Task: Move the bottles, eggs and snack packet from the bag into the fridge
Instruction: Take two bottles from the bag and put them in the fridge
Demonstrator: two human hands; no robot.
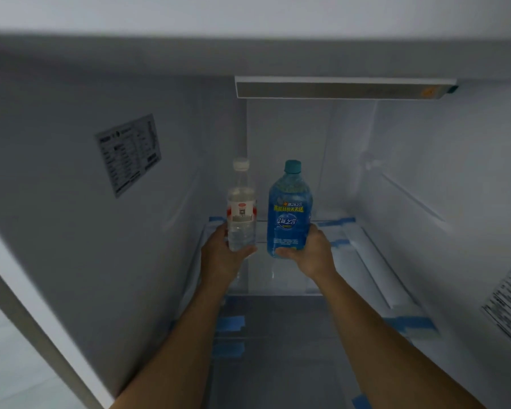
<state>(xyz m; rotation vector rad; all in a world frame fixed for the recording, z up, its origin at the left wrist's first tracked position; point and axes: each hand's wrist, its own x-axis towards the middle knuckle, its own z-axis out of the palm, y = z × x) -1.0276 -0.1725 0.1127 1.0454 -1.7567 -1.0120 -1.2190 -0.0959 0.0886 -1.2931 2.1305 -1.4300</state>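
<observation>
- The task seems to be in its early part. Both bottles are already inside the fridge (71, 202), but neither one is released. No eggs, no snack packet and no bag show in this view, so these are probably left to do.
- The left hand (219, 255) has its fingers and thumb curled round the lower part of the clear bottle (242, 208) and holds it upright.
- The right hand (310, 252) grips the lower part of the blue bottle (289, 208) in the same way, also upright.
- The two bottles are just beside each other, over the glass shelf (278, 278). I cannot tell whether their bases touch it, because the hands cover them.
- The clear bottle is slim, with a white cap and a red-and-white label. The blue bottle is wider, with a teal cap and a blue printed label. Both caps are on.
</observation>
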